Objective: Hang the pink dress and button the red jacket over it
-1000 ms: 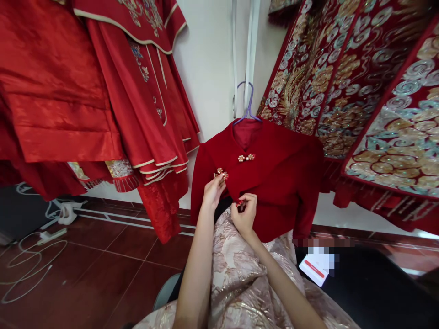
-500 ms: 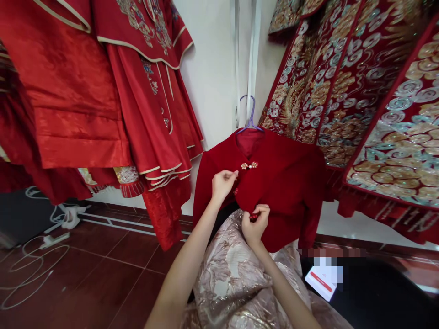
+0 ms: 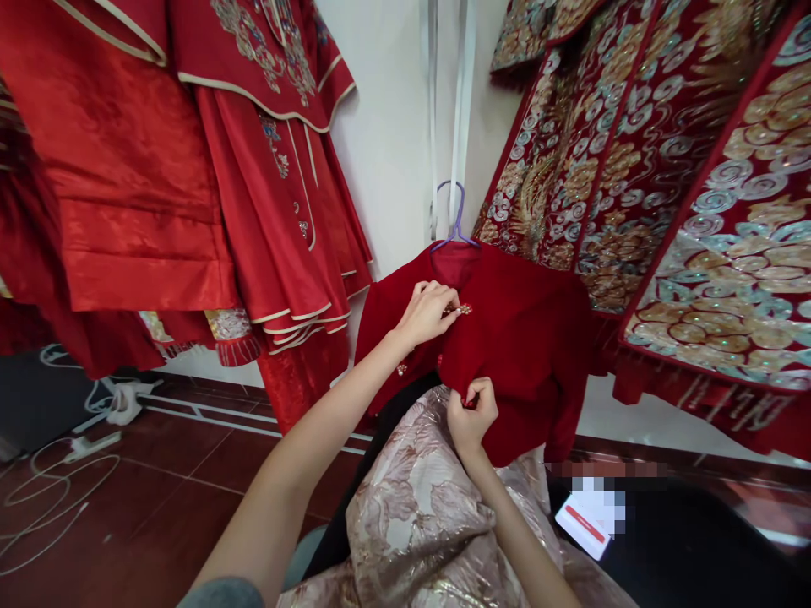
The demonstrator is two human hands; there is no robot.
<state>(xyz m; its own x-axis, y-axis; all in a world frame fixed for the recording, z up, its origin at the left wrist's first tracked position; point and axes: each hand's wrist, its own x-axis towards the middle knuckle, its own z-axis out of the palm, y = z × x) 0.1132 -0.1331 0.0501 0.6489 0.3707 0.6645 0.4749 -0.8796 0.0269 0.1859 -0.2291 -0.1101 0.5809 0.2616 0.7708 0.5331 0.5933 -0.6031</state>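
A dark red velvet jacket (image 3: 519, 338) hangs on a purple hanger (image 3: 457, 221) in front of me. At its neck is a beaded frog fastener (image 3: 465, 309), partly covered by my left hand (image 3: 427, 314). The fingertips of that hand pinch at the fastener's left side. Lower down, my right hand (image 3: 474, 415) is closed on the jacket's front edge, with a small red fastener part showing between thumb and fingers. Another beaded fastener piece (image 3: 401, 369) shows on the left front panel, which lies apart from the right panel at the bottom.
Shiny pale floral fabric (image 3: 411, 490) is bunched below the jacket. Red gowns (image 3: 272, 211) hang at left, embroidered robes (image 3: 634, 186) at right. A lit phone (image 3: 584, 522) rests on a black surface. White cables (image 3: 63, 481) trail across the tiled floor.
My left hand has moved up and right, from beside the left panel's edge onto the beaded fastener at the neck. The right hand keeps its grip, and the view has shifted slightly.
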